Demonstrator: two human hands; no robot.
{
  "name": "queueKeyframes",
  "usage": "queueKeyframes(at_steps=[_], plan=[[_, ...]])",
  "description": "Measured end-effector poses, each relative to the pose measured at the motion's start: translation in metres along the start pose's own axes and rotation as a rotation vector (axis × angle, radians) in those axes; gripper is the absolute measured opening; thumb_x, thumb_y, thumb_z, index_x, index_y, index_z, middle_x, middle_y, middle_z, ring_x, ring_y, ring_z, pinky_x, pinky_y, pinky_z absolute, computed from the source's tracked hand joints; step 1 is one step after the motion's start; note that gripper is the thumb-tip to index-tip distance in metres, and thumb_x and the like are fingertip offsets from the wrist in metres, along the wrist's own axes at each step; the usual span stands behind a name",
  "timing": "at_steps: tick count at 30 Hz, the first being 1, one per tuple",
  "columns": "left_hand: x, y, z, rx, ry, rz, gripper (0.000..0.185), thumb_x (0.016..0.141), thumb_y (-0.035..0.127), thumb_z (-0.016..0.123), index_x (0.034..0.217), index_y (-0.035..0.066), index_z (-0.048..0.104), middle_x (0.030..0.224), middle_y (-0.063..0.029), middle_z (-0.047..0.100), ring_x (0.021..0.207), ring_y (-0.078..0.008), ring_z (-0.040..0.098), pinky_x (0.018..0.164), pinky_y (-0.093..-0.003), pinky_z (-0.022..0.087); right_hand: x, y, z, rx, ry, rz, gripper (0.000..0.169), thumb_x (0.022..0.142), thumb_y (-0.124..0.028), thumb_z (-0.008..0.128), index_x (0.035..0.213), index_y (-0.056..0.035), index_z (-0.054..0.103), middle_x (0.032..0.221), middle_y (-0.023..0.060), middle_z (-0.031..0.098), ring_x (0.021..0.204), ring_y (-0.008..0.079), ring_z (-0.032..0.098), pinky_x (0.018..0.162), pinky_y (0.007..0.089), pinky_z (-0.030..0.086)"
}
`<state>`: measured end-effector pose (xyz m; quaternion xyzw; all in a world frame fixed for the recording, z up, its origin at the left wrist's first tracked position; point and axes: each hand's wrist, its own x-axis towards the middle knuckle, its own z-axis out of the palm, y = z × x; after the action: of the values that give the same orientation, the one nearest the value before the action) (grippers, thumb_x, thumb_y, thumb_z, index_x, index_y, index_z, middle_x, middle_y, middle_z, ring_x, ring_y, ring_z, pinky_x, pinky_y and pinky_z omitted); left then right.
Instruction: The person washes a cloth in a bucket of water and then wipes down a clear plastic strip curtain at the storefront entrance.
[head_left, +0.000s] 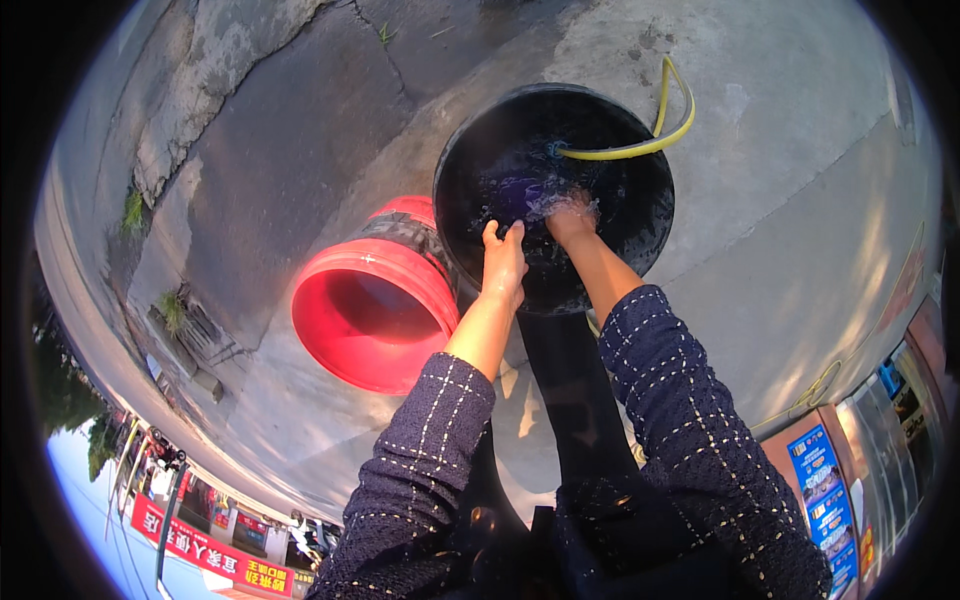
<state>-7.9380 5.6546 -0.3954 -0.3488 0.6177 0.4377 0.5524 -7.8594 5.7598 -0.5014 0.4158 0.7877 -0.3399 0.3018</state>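
Note:
A round black tub (649, 225) of stirred water stands before me. A yellow hose (626, 152) reaches over its right rim, its end at the water. My right hand (571, 217) is partly under the splashing water, its fingers hidden, so I cannot tell whether it holds anything. My left hand (505, 255) is just over the tub's near left part, thumb and a finger apart, with nothing seen between them. A purple-blue patch (517, 193) shows in the dark water beyond the hands; its nature is unclear.
A red plastic bucket (431, 279) stands at the tub's left, its mouth towards me. Cracked concrete ground (300, 150) lies around. More yellow hose (817, 386) is looped at the right, near a building wall. A red banner (202, 551) hangs at the far lower left.

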Motion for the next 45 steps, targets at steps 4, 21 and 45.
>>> queueKeyframes(at_steps=[4,21,45], plan=[[0.03,0.002,0.003,-0.116,0.018,-0.052,0.067,0.087,0.044,0.053,0.14,0.016,0.023,0.139,-0.0153,0.028,0.122,-0.0379,0.031,0.096,-0.0587,0.031,-0.029,-0.011,-0.027,0.86,-0.131,0.069,0.018,0.082,-0.016,0.058,0.071,-0.0016,0.058,0.071,0.0131,0.058,0.071,0.0286,0.058,0.068,0.0335,0.046],[0.019,0.019,0.02,-0.23,-0.241,0.093,0.016,0.093,0.016,0.045,0.089,0.007,0.057,0.081,-0.0047,0.06,0.071,-0.0175,0.058,0.065,-0.031,0.05,-0.061,-0.019,-0.051,0.242,0.274,-0.184,0.017,0.088,-0.02,0.047,0.096,-0.005,0.045,0.088,0.0221,0.061,0.076,0.0397,0.06,0.066,0.0493,0.048],[0.033,0.021,-0.002,-0.474,-0.48,-0.314,0.036,0.085,0.038,0.058,0.097,0.004,0.059,0.091,-0.0155,0.063,0.075,-0.0323,0.06,0.071,-0.0415,0.051,-0.147,-0.079,-0.076,0.273,0.225,-0.511,0.047,0.073,-0.009,0.065,0.117,-0.0048,0.048,0.1,0.0129,0.056,0.095,0.0323,0.047,0.086,0.0413,0.035]])
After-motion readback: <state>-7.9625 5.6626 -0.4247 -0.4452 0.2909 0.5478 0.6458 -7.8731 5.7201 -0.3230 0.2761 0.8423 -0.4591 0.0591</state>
